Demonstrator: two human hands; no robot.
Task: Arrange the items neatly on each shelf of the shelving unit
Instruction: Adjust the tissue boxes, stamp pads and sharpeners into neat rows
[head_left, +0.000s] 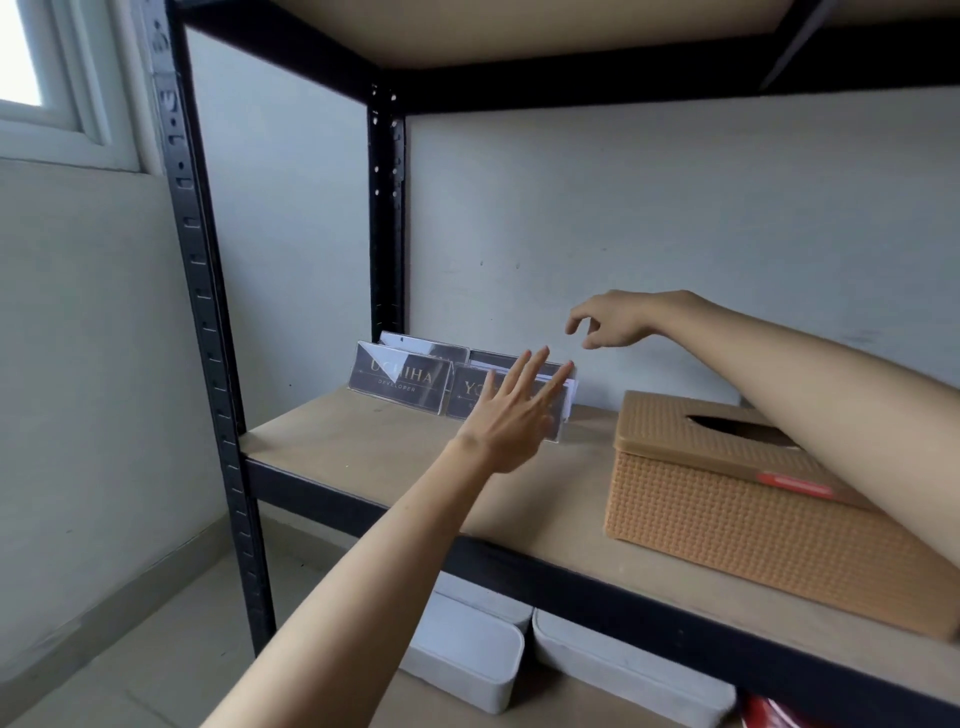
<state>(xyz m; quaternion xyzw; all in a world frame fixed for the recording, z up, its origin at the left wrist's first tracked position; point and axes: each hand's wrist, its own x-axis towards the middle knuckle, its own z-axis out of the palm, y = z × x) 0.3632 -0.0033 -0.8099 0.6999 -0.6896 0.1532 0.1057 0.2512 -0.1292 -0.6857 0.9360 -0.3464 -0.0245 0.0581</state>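
Note:
Several clear acrylic name plates with dark cards stand in the back left corner of the wooden shelf (363, 441); the left plate (397, 378) reads "UCHIHA". My left hand (511, 415) is spread flat, fingers apart, in front of the right plate (470, 396), partly hiding it. Above and to the right of the plates hovers my right hand (610, 319), fingers loosely curled and holding nothing. A tan woven tissue box (727, 493) sits on the shelf at the right, under my right forearm.
Black metal uprights (208, 312) and a beam frame the shelf, with another shelf board close overhead. On the shelf below lie white plastic bins (467, 660) and something red (763, 714). A wall and window stand at the left.

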